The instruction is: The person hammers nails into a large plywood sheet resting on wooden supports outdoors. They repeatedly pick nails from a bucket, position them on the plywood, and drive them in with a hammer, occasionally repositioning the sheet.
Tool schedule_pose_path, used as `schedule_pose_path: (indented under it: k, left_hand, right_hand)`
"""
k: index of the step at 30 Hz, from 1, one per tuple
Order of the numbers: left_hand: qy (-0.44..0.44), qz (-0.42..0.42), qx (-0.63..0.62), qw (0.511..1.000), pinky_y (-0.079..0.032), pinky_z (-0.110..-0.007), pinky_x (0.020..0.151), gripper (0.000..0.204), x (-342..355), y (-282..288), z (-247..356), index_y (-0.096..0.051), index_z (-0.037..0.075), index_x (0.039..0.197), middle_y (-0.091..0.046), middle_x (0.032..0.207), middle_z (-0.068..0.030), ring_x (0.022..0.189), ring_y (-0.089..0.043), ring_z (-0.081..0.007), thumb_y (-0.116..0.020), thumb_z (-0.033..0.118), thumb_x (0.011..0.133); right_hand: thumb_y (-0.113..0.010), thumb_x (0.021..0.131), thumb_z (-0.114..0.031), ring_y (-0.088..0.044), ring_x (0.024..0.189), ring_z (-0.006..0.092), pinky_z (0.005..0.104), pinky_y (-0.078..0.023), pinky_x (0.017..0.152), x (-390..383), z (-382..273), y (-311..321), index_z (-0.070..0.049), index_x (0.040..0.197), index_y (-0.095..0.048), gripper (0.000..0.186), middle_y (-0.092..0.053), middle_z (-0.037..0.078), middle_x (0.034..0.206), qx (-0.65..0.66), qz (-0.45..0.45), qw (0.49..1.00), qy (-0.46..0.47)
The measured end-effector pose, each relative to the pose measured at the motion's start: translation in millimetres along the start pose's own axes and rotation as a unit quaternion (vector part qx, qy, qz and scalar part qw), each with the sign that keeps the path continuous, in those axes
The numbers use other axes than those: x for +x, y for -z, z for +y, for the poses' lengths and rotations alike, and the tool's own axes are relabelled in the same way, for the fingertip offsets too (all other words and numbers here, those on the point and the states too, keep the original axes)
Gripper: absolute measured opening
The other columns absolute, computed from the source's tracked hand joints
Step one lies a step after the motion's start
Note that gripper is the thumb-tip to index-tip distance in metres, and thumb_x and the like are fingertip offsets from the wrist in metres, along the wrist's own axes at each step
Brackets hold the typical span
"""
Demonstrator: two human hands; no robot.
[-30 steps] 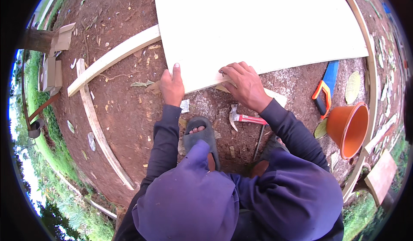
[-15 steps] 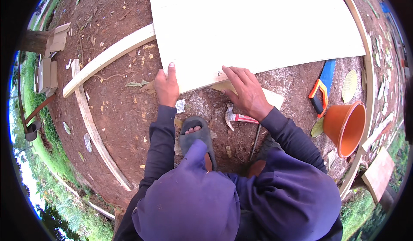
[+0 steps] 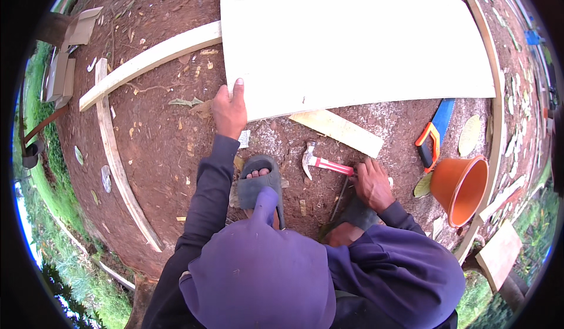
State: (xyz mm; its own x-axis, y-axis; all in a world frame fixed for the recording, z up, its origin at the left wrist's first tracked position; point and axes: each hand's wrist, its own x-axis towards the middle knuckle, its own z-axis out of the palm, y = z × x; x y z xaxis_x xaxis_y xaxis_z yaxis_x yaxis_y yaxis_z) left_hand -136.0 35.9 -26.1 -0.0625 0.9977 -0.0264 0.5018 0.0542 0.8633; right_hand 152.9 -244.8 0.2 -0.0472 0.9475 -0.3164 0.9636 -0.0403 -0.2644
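Observation:
A large white board (image 3: 358, 41) lies in front of me, bright and flat. My left hand (image 3: 230, 110) grips its near left corner, thumb on top and fingers hidden underneath. A small nail (image 3: 304, 100) stands near the board's front edge. On the soil lies a claw hammer (image 3: 329, 164) with a red and white handle, its head pointing left. My right hand (image 3: 373, 183) is closed around the handle's end. A pale wooden offcut (image 3: 343, 132) sticks out from under the board, just beyond the hammer.
A handsaw (image 3: 435, 135) with a blue blade and an orange bucket (image 3: 461, 189) lie to the right. Long timbers run along the left (image 3: 120, 153) and the right (image 3: 497, 94). A cardboard box (image 3: 60, 76) stands far left. My sandalled foot (image 3: 258, 182) is near the hammer.
My right hand has left the board by the nail and moved down right to the hammer's handle. My left hand stays on the board's corner.

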Motion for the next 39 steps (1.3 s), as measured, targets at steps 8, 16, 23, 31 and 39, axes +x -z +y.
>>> schedule_pose_path:
  k: [8,16,23,31,39]
  left_hand:
    - [-0.009,-0.002,0.040,0.999,-0.047,-0.040,0.068,0.050,2,-1,-11,-0.060,-0.007,0.088,-0.063,0.074,-0.0158,0.070,-0.057,-0.0201,-0.060,0.040,0.105]
    - [-0.012,-0.004,0.026,1.000,-0.042,-0.040,0.064,0.050,-1,1,-8,-0.054,-0.006,0.080,-0.052,0.067,-0.0135,0.067,-0.047,-0.0174,-0.059,0.037,0.106]
    - [-0.023,0.002,0.010,1.000,-0.046,-0.052,0.069,0.053,1,-1,-13,-0.053,-0.006,0.080,-0.060,0.074,-0.0275,0.071,-0.060,-0.0432,-0.057,0.041,0.105]
    - [-0.004,0.002,0.047,0.999,-0.046,-0.052,0.070,0.053,1,3,-6,-0.054,-0.006,0.080,-0.060,0.074,-0.0272,0.071,-0.060,-0.0427,-0.056,0.041,0.105]
    - [-0.025,-0.003,0.041,0.999,-0.045,-0.051,0.068,0.051,3,-8,-13,-0.054,-0.005,0.080,-0.059,0.073,-0.0255,0.069,-0.059,-0.0411,-0.057,0.039,0.105]
  right_hand:
    - [-0.070,0.097,-0.023,-0.066,0.086,0.0414,0.0483,-0.052,0.075,8,-31,124,-0.001,0.122,-0.060,0.035,-0.064,0.021,0.095,0.318,0.018,0.947,0.040]
    - [-0.053,0.106,-0.021,-0.062,0.064,0.0451,0.0509,-0.048,0.060,54,-42,158,0.003,0.114,-0.058,0.026,-0.061,0.021,0.072,0.227,0.001,0.974,0.004]
    - [-0.053,0.106,-0.020,-0.065,0.064,0.0338,0.0445,-0.048,0.060,39,-63,177,0.002,0.114,-0.058,0.024,-0.060,0.016,0.073,0.301,0.214,0.929,0.004]
    - [-0.053,0.105,-0.022,-0.063,0.070,0.0473,0.0555,-0.048,0.063,49,-54,159,0.001,0.109,-0.053,0.023,-0.062,0.025,0.078,0.209,0.044,0.977,0.002]
    - [-0.052,0.106,-0.025,-0.063,0.069,0.0470,0.0554,-0.047,0.062,43,-42,129,0.003,0.105,-0.055,0.028,-0.064,0.025,0.080,0.203,0.108,0.973,-0.021]
